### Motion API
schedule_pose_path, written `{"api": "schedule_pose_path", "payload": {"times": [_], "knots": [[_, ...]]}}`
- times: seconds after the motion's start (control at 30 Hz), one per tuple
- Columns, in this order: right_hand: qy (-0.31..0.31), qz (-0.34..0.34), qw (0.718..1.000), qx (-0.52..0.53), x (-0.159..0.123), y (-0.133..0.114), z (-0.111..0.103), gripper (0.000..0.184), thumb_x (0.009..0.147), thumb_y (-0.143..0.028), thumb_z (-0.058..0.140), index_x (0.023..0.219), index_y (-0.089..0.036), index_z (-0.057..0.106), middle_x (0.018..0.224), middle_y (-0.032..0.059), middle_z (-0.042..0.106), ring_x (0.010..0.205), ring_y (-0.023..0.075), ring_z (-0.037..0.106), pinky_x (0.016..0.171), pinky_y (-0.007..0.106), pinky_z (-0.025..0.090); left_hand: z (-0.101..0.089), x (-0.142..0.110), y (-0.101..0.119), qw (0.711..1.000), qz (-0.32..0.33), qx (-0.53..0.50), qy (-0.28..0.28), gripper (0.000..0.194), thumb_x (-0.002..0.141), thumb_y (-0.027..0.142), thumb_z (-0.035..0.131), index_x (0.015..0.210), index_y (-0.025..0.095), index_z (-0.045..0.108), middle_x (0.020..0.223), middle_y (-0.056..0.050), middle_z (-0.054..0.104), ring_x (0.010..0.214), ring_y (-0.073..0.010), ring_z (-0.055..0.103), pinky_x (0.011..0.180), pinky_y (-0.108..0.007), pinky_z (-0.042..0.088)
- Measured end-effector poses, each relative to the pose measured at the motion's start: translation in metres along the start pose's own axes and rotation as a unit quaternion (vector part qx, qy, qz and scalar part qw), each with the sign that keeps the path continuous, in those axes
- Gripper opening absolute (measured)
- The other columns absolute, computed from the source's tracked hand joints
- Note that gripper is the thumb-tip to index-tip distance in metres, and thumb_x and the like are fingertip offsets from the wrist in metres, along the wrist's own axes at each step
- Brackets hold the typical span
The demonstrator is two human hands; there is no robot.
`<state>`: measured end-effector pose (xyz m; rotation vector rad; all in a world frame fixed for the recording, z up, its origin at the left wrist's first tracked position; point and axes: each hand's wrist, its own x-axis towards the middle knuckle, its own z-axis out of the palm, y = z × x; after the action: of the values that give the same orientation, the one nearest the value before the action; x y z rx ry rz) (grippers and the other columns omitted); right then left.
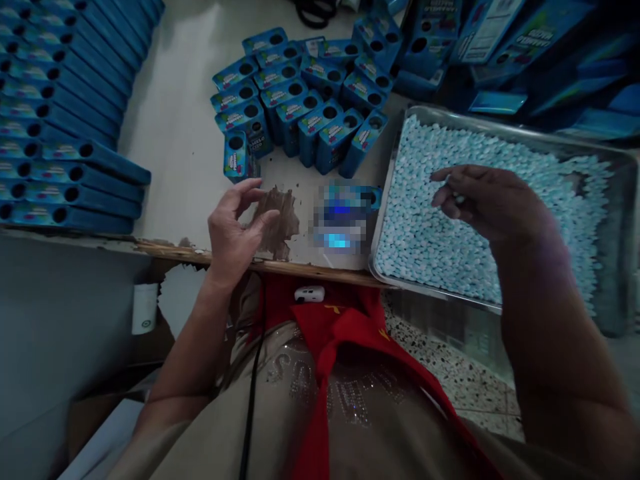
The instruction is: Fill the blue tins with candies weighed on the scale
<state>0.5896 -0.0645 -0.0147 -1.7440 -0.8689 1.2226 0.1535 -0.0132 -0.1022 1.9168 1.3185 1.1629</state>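
Note:
My left hand (pixel 235 230) is over the table's front edge with thumb and fingers apart and nothing between them. A bare brown patch (pixel 280 223) of worn tabletop shows beside its fingertips. To the right, my right hand (pixel 483 200) hangs over a metal tray (pixel 520 121) spread with small pale-blue candies (pixel 425 220). Its fingers are pinched on one or two candies (pixel 459 198). Between the hands lies a blue candy box (pixel 369 196), mostly blurred out by pixelation. Nearest my left hand among the standing boxes is a small blue box (pixel 236 157) with a round hole in its top.
Several blue boxes (pixel 293 100) stand grouped at the table's middle back. Stacked rows of similar boxes (pixel 75 173) fill the left side. More boxes (pixel 530 40) are piled behind the tray. Black scissors handles (pixel 316 12) lie at the back. Below the edge is a white cup (pixel 145 308).

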Motion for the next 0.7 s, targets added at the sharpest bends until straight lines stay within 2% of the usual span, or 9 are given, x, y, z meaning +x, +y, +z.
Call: {"api": "schedule_pose_path", "payload": {"times": [0.03,0.13,0.2,0.27,0.37,0.6,0.67,0.7], "knots": [[-0.012,-0.016,1.000,-0.010,-0.005,-0.004,-0.003,0.011,0.098,-0.031,0.093,0.100,-0.021,0.090,0.079,0.0084,0.078,0.058,0.0147,0.051,0.058,0.034,0.032,0.002,0.001,0.003,1.000,0.010,-0.008,0.001,0.052,0.107,0.039,0.098,0.153,0.028,0.076,0.133,-0.006,0.085,0.126,-0.0296,0.085,0.126,-0.047,0.072],[-0.037,-0.054,0.997,-0.031,-0.018,-0.016,-0.010,0.046,0.080,-0.058,0.112,0.099,-0.021,0.093,0.077,0.0083,0.079,0.056,0.0135,0.053,0.054,0.030,0.036,0.008,0.005,0.012,1.000,0.013,-0.011,-0.005,0.048,0.110,0.041,0.097,0.151,0.027,0.077,0.134,-0.007,0.085,0.128,-0.0308,0.085,0.125,-0.047,0.072],[-0.043,-0.057,0.996,-0.045,-0.025,-0.020,-0.012,0.063,0.069,-0.073,0.116,0.098,-0.022,0.094,0.075,0.0071,0.079,0.055,0.0121,0.052,0.052,0.028,0.037,0.010,0.008,0.016,1.000,0.004,-0.003,-0.008,0.047,0.110,0.041,0.098,0.150,0.026,0.077,0.135,-0.008,0.084,0.129,-0.0317,0.085,0.125,-0.048,0.072],[-0.047,-0.050,0.996,-0.055,-0.028,-0.022,-0.012,0.070,0.063,-0.081,0.117,0.096,-0.023,0.094,0.072,0.0057,0.077,0.053,0.0105,0.049,0.050,0.027,0.037,0.011,0.011,0.018,1.000,0.007,-0.002,-0.007,0.047,0.111,0.040,0.098,0.150,0.026,0.077,0.137,-0.008,0.083,0.130,-0.0325,0.085,0.124,-0.049,0.072],[-0.044,-0.048,0.996,-0.055,-0.030,-0.020,-0.012,0.071,0.062,-0.082,0.117,0.094,-0.024,0.094,0.071,0.0052,0.076,0.053,0.0097,0.048,0.051,0.027,0.036,0.015,0.013,0.017,1.000,0.020,-0.013,-0.009,0.047,0.110,0.038,0.099,0.150,0.026,0.077,0.136,-0.008,0.083,0.132,-0.0332,0.084,0.123,-0.049,0.073],[-0.030,-0.051,0.996,-0.063,-0.031,-0.011,-0.019,0.055,0.072,-0.072,0.115,0.097,-0.027,0.096,0.073,0.0061,0.074,0.054,0.0117,0.047,0.052,0.030,0.034,0.026,0.010,0.017,0.998,0.039,-0.042,-0.034,0.051,0.108,0.039,0.103,0.151,0.028,0.079,0.139,-0.008,0.083,0.132,-0.0338,0.084,0.123,-0.051,0.073],[-0.031,-0.064,0.995,-0.075,-0.030,-0.005,-0.023,0.043,0.082,-0.065,0.108,0.102,-0.028,0.096,0.075,0.0065,0.076,0.056,0.0140,0.051,0.055,0.032,0.038,0.032,0.009,0.016,0.997,0.041,-0.049,-0.050,0.055,0.108,0.042,0.104,0.154,0.027,0.078,0.143,-0.010,0.082,0.134,-0.0341,0.084,0.124,-0.050,0.072],[-0.032,-0.079,0.991,-0.102,-0.028,-0.002,-0.025,0.036,0.089,-0.061,0.103,0.105,-0.029,0.096,0.081,0.0081,0.080,0.062,0.0173,0.059,0.060,0.034,0.046,0.037,0.009,0.016,0.996,0.042,-0.055,-0.057,0.058,0.108,0.044,0.104,0.156,0.027,0.077,0.145,-0.010,0.082,0.136,-0.0344,0.083,0.124,-0.049,0.071]]}}
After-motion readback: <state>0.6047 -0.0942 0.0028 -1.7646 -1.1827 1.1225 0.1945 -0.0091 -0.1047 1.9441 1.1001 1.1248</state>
